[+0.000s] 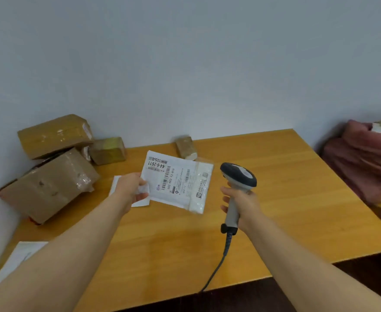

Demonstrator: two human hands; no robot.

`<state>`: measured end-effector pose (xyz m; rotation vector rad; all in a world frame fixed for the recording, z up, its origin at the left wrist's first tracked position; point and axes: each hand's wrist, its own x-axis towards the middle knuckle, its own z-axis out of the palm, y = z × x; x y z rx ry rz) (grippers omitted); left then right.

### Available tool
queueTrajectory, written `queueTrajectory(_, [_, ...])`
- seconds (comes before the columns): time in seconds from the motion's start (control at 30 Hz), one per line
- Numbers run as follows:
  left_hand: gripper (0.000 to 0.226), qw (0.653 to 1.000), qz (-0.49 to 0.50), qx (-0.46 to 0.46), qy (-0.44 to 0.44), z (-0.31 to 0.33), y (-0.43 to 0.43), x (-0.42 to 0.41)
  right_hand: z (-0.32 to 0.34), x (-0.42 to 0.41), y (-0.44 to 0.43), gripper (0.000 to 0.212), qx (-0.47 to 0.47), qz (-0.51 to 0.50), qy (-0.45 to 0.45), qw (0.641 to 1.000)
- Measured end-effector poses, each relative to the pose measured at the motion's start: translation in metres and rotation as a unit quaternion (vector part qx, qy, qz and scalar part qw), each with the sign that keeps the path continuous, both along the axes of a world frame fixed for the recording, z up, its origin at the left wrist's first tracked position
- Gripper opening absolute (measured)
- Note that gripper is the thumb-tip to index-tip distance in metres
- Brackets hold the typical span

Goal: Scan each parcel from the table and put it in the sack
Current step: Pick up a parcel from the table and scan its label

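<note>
above the middle of the wooden table (pixel 275 199), in the head view, the left hand (pixel 132 188) pinches a flat white mailer parcel (pixel 177 182) by its left edge, thumb on top, holding it clear of the tabletop with its printed label and barcodes facing up. the right hand (pixel 241 201) is wrapped around the grey handle of a barcode scanner (pixel 238 176), whose dark head sits just right of the parcel and tips toward it; its cable (pixel 216 269) trails down off the near edge of the table. under the left hand a second white flat parcel (pixel 117 183) lies on the table, mostly hidden. at the far left corner three brown taped boxes are heaped against the wall: a large box (pixel 47 185) in front, another box (pixel 54 136) leaning on top of it, and a smaller box (pixel 107 150) just beside them. a small brown packet (pixel 186 147) rests at the far edge, just behind the held parcel. a white sheet (pixel 16 262) lies at the near left corner. off the table's right side sits a dark red sack (pixel 363 158), with parcels showing at its open top.
</note>
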<state>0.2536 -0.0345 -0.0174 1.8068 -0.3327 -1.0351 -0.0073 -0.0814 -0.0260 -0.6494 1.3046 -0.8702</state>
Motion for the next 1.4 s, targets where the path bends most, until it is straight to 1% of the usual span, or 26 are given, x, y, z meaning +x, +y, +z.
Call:
queueTrajectory(0.13, [0.035,0.994,-0.112,-0.009,0.006,0.006,-0.024,-0.088,0.0,-0.083,-0.007,0.024,-0.019,-0.03,-0.041,0.999])
queueTrajectory(0.23, [0.032,0.983,-0.181,-0.016,0.015,0.012,-0.043,-0.167,0.002,-0.152,-0.01,0.027,-0.028,-0.055,-0.026,0.998])
queueTrajectory(0.3, [0.028,0.979,-0.189,-0.053,0.054,0.012,-0.058,-0.224,0.001,-0.205,-0.014,0.029,-0.025,-0.112,-0.022,0.993])
queueTrajectory(0.37, [0.016,0.974,-0.187,-0.071,0.104,0.01,-0.071,-0.285,0.002,-0.263,-0.02,0.029,-0.021,-0.183,-0.047,0.982])
queueTrajectory(0.4, [0.02,0.969,-0.208,-0.062,0.119,0.008,-0.076,-0.316,0.003,-0.29,-0.023,0.028,-0.016,-0.22,-0.061,0.973])
queueTrajectory(0.47, [0.037,0.949,-0.284,-0.025,0.137,0.006,-0.081,-0.376,0.008,-0.338,-0.03,0.032,-0.01,-0.284,-0.073,0.956])
queueTrajectory(0.5, [0.039,0.931,-0.335,-0.012,0.144,0.007,-0.084,-0.404,0.009,-0.358,-0.034,0.036,-0.01,-0.305,-0.075,0.949])
queueTrajectory(0.57, [0.032,0.897,-0.418,-0.009,0.143,0.012,-0.093,-0.454,0.01,-0.389,-0.04,0.033,-0.019,-0.33,-0.082,0.94])
queueTrajectory(0.63, [0.023,0.887,-0.446,-0.018,0.122,0.016,-0.109,-0.494,0.009,-0.416,-0.049,0.028,-0.028,-0.347,-0.088,0.933])
queueTrajectory(0.73, [0.017,0.892,-0.443,-0.031,0.085,0.019,-0.146,-0.539,0.004,-0.454,-0.065,0.024,-0.035,-0.358,-0.091,0.929])
queueTrajectory(0.87, [0.014,0.907,-0.41,-0.064,0.074,0.021,-0.217,-0.585,0.0,-0.506,-0.101,0.025,-0.049,-0.334,-0.039,0.94])
queueTrajectory(0.93, [0.014,0.917,-0.385,-0.086,0.059,0.02,-0.26,-0.607,0.0,-0.536,-0.126,0.022,-0.06,-0.317,-0.001,0.946])
queueTrajectory(1.0, [0.013,0.923,-0.369,-0.109,0.022,0.018,-0.305,-0.63,0.0,-0.565,-0.154,0.018,-0.072,-0.306,0.026,0.949])
queueTrajectory(1.1, [0.012,0.927,-0.347,-0.133,-0.054,0.012,-0.372,-0.657,0.002,-0.607,-0.204,0.019,-0.062,-0.31,0.054,0.947])
queueTrajectory(1.17, [0.012,0.916,-0.353,-0.149,-0.119,0.008,-0.406,-0.67,0.003,-0.63,-0.237,0.015,-0.047,-0.309,0.061,0.948])
queueTrajectory(1.27, [0.012,0.883,-0.376,-0.166,-0.225,0.012,-0.45,-0.687,0.004,-0.657,-0.288,0.013,-0.026,-0.313,0.072,0.947])
queueTrajectory(1.33, [0.013,0.871,-0.378,-0.18,-0.258,0.021,-0.475,-0.698,0.004,-0.672,-0.319,0.014,-0.015,-0.314,0.101,0.944])
queueTrajectory(1.4, [0.014,0.857,-0.378,-0.194,-0.292,0.03,-0.5,-0.709,0.003,-0.686,-0.352,0.021,-0.018,-0.304,0.141,0.942])
